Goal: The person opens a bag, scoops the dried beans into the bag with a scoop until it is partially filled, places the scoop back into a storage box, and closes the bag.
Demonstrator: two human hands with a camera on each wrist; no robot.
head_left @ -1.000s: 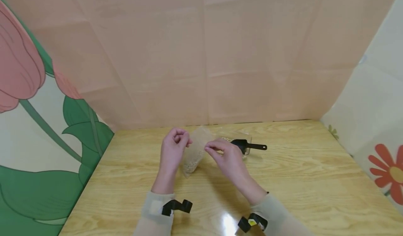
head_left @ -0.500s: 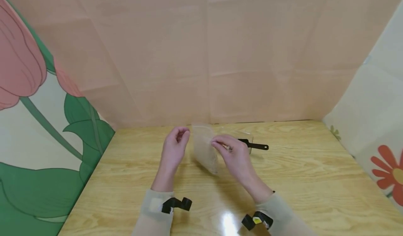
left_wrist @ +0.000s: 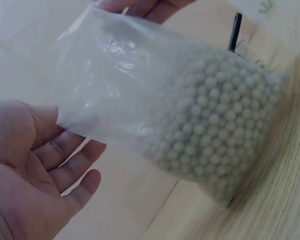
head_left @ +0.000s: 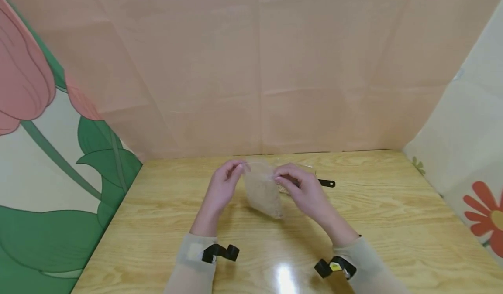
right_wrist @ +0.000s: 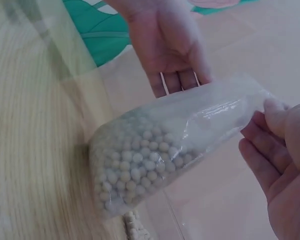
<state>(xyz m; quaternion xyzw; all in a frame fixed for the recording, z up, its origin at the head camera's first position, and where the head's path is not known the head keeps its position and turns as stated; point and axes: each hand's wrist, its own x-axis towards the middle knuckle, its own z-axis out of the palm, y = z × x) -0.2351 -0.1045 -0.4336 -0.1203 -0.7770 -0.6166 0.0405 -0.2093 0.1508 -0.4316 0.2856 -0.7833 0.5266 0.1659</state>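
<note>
A clear plastic bag [head_left: 261, 193], partly filled with pale round beans or beads [left_wrist: 217, 107], hangs between the two hands, its filled bottom right at the tabletop. My left hand [head_left: 224, 185] pinches the bag's upper left corner between thumb and forefinger, the other fingers loosely bent in the left wrist view. At the opposite upper corner, my right hand [head_left: 302, 189] pinches the plastic with thumb and forefinger. In the right wrist view the bag's filled part [right_wrist: 145, 160] sags low, while its upper part is slack and wrinkled.
Behind the right hand stands a clear container [head_left: 313, 168], mostly hidden, with more pale round pieces by it. A black scoop handle [head_left: 327, 183] sticks out to the right. The wooden table [head_left: 393, 220] ends at a pink backdrop [head_left: 334, 89].
The bag has swung rightward and turned its broad side to the head camera. My left hand, apart from the bag half a second ago, now grips its corner. The right hand has shifted right.
</note>
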